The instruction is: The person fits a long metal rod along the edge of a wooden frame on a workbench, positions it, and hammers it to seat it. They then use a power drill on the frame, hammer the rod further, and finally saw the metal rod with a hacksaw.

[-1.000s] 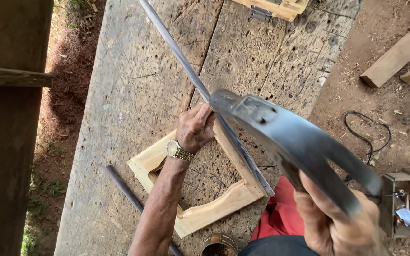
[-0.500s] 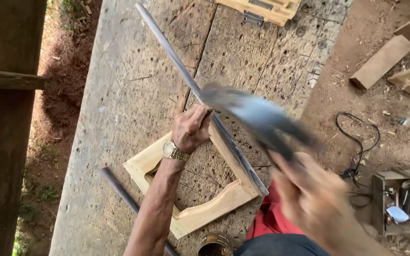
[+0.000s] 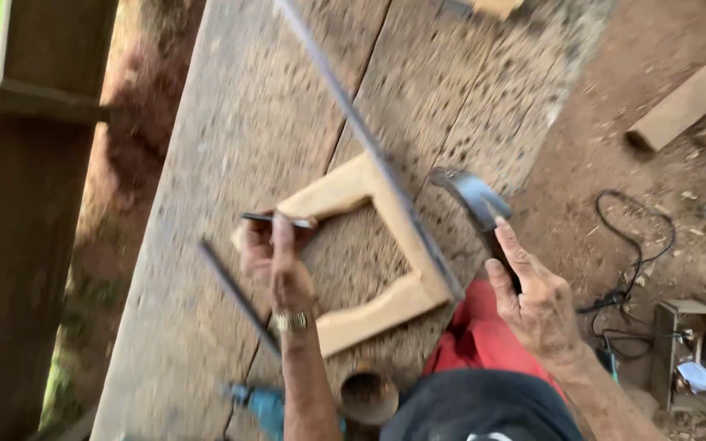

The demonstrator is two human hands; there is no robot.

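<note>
Your left hand moved off long bar, now pinches small thin rod over wood frame near bench front edge. Right hand grips hammer, now lowered.

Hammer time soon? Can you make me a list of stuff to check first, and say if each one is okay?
1. Hammer held firmly: ok, the right hand is wrapped round its handle.
2. Left hand out of the hammer's way: ok, it is on the far side of the wooden frame.
3. Frame flat on the workbench: ok.
4. Thin dark piece at the left fingertips, what it is: cannot tell, too blurred.
5. Long metal bar sitting steady across the frame: cannot tell.
6. Blue power tool away from the frame: ok, near the bench edge.
</note>
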